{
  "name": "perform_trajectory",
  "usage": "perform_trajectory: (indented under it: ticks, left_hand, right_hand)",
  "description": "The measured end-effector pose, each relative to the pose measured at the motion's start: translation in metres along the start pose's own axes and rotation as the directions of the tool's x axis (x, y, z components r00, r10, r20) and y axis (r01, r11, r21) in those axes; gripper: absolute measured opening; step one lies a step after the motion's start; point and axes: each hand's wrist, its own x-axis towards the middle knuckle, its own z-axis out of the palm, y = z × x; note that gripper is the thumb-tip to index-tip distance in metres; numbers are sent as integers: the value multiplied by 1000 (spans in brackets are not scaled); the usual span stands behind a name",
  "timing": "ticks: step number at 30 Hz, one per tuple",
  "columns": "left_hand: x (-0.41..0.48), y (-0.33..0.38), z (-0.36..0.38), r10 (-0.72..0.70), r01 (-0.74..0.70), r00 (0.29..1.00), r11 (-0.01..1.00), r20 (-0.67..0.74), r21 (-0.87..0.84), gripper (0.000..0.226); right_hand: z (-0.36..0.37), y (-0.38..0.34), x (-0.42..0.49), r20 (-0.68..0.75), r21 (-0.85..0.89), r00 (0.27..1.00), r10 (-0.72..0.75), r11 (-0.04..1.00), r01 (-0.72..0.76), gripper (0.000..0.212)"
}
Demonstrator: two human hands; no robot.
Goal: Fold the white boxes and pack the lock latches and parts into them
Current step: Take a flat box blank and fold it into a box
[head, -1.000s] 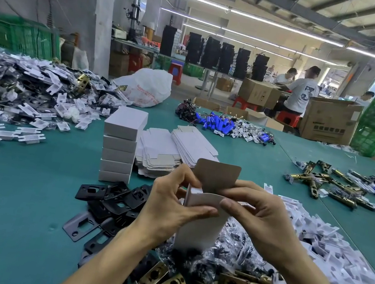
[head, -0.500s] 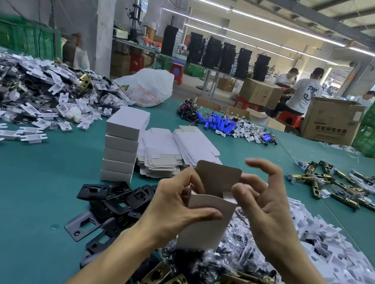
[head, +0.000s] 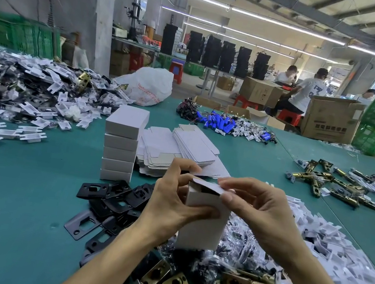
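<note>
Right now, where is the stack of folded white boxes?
In the head view, the box stack stands left of centre on the green table, just left of the flat box blanks.

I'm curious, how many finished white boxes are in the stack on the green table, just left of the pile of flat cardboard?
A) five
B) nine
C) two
A: the stack of boxes shows five layers, one box each, standing on the table left of the flat cardboard.
</note>
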Motion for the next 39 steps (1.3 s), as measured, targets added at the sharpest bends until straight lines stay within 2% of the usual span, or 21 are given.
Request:
perform_trajectory:
  ticks: [5, 8, 14, 17, 22, 25, 29, 33, 36, 39]
  left_hand:
    - [-1, -2, 1, 46, -48, 999, 996, 30, 74, 51]
    - [-1, -5, 1, 37, -39, 999, 998, 29, 53, 44]
    - [-2, -8, 3, 18, -19, 1000, 999, 26, 34, 42]
    - [-1, -10, 3, 7, -8, 1000, 998, 13, 58, 35]
    - [-2, -12, 2, 10, -10, 1000, 998, 0, 68, 39]
    - [-3, -11, 1, 23, -23, 1000, 997, 2, 68, 44]
    - [-4, -11, 3, 3, -3, 1000, 998, -3, 57, 38]
    - [-5, -10, 0, 11, -11, 1000, 994, 7, 107, 43]
    - [-5, -12, -2, 19, -25, 999, 989, 40, 148, 49]
    - [-4, -14, -3, 37, -47, 998, 982, 54, 184, 54]
  right_hand:
    - [-1, 1, 1, -47, -32, 998, -29, 999, 28, 24]
    - [0, 2, 1, -75, -10, 997, -18, 1000, 17, 24]
    - [-2, -1, 4, -103, -25, 995, 13, 1000, -15, 23]
    - [-2, -4, 6, -84, -59, 996, 21, 998, -26, 12]
    - [-3, 0, 7, -48, -206, 999, -5, 979, -5, 16]
    - [-4, 4, 3, -25, -218, 1000, -14, 976, 8, 7]
    - [-8, 5, 0, -3, -215, 1000, -18, 977, 16, 16]
    - [-8, 7, 1, 1, -246, 999, -32, 969, 32, 8]
    - [-7, 9, 1, -8, -301, 998, -63, 952, 58, 11]
    - [-6, 7, 2, 46, -389, 992, -116, 913, 124, 14]
